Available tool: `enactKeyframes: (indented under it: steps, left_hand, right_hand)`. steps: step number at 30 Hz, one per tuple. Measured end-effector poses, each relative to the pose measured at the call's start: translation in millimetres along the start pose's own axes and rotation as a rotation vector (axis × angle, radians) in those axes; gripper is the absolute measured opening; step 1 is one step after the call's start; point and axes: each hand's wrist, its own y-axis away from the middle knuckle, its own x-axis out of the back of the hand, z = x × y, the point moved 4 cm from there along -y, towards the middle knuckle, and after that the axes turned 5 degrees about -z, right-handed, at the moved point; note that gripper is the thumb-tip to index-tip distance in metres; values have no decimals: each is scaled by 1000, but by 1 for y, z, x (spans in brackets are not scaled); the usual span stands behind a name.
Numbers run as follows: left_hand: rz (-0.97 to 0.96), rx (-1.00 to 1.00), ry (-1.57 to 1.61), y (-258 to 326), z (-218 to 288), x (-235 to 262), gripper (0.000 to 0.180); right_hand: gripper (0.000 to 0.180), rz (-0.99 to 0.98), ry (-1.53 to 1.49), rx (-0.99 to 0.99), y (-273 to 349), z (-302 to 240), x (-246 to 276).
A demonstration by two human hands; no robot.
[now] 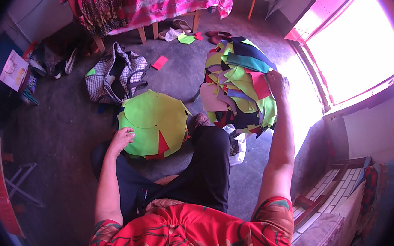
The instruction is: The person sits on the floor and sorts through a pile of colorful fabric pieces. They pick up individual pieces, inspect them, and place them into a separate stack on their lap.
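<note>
The right hand (279, 87) is at the right edge of a tall heap of flat coloured pieces (238, 101), its fingers drawn narrowly together beside a red piece (259, 85); I cannot tell whether they pinch anything. The left hand (122, 140), fingers curled and close together, is at the left edge of a round spread of yellow-green pieces (147, 112); whether it grips that edge is also unclear. This spread lies ahead of the person, just left of the raised knee in dark trousers (213, 154), and a red pointed piece (161, 147) shows among the green near its lower edge. The heap stands beyond and to the right, mixing yellow-green, red, navy, teal and pale pink; what supports it is mostly hidden.

Just beyond the round spread, a checked bag (99, 80) sits open on the floor (62, 126), with a small red rectangle (160, 63) lying near it. Farther off, shoes (182, 25) and a green scrap (186, 39) lie by a bed with a pink plaid cover (174, 1). A bright doorway (355, 47) is at the right.
</note>
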Motion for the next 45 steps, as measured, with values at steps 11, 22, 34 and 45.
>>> enactKeyframes:
  steps: [11,22,34,45]
  left_hand:
    - [3,-15,-10,-1,-1,0,34]
    - [-3,-38,-38,-8,-10,0,33]
    - [12,-70,-27,-6,-11,0,34]
    - [-130,-145,50,4,16,-11,40]
  right_hand:
    - [22,112,-18,-148,5,15,-14]
    - [16,443,-844,-300,6,55,-24]
    - [27,362,-2084,215,22,-22,69]
    - [35,-586,-2462,-99,135,-226,-83]
